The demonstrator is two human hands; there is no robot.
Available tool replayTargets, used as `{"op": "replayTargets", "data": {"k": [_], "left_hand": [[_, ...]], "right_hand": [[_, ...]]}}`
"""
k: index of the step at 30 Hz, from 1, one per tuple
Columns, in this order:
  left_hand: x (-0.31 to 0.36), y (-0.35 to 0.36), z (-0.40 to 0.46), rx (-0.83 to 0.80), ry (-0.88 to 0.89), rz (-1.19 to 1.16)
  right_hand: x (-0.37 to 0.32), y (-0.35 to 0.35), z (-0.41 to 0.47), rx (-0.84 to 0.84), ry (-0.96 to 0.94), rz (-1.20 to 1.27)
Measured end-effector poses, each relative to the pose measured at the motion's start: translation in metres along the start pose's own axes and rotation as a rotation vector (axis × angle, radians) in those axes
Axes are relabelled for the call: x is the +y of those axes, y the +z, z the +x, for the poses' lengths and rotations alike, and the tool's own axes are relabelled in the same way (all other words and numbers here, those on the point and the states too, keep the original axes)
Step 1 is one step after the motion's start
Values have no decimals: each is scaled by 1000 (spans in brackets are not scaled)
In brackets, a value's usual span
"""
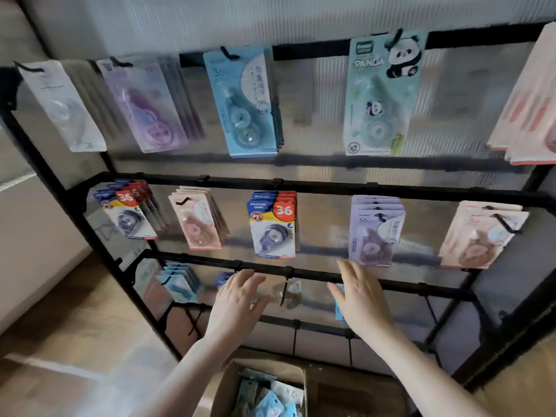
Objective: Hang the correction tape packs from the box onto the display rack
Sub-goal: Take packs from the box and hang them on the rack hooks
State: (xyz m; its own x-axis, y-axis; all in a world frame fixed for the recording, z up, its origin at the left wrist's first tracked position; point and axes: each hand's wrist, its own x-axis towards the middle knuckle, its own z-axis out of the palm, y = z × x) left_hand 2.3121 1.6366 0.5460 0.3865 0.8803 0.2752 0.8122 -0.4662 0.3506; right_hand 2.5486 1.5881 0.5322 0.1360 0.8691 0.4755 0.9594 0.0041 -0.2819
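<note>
Left hand (237,299) and right hand (359,291) apart, fingers spread, empty, at display rack (301,188) third rail; cardboard box (228,383) of correction tape packs (267,401) below.

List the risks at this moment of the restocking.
1. Both hands, left hand and right hand, reach the bottom rail empty; the packs remain in the box.
2. The right hand covers a blue pack and may knock it off.
3. The picture is blurred, so hooks could be missed.

Left hand (237,299) raised, right hand (359,293) raised — fingers spread
</note>
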Motion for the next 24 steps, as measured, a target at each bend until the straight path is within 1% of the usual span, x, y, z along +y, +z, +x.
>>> {"op": "replayTargets", "data": {"k": [4, 9, 12, 19, 24], "left_hand": [[-44, -10, -7, 13, 7, -30], [-91, -12, -15, -46, -4, -17], [-108, -11, -22, -51, 2, -13], [-125, 3, -35, -137, -33, -31], [-135, 31, -43, -148, -65, -33]], "right_hand": [[-44, 27, 0, -69, 62, -24], [-89, 51, -10, -138, 134, -17], [-106, 62, -17, -204, 162, -20], [-118, 86, -25, -304, 186, -18], [-107, 114, -36, -392, 200, 28]]}}
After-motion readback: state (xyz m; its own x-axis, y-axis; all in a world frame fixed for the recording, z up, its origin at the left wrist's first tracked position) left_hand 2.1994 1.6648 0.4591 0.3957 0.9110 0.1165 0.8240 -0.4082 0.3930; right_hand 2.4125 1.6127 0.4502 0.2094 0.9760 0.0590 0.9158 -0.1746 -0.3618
